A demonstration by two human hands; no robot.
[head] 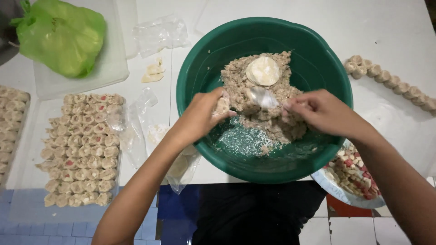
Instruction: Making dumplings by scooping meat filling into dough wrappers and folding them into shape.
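Note:
A green basin (200, 72) sits on the white table and holds a heap of minced filling (268, 109). A round dumpling wrapper (262, 71) lies on top of the heap. My left hand (202, 115) is curled around a partly filled dumpling (222, 105) at the basin's near left. My right hand (320, 111) grips a metal spoon (262, 97) whose bowl rests over the filling.
Rows of finished dumplings (84, 147) lie on plastic at the left, with more at the far left edge (11, 122) and in a line at the right (393, 84). A plate of diced bits (352, 174), a green bag (61, 34) in a clear tray, and spare wrappers (153, 71) surround the basin.

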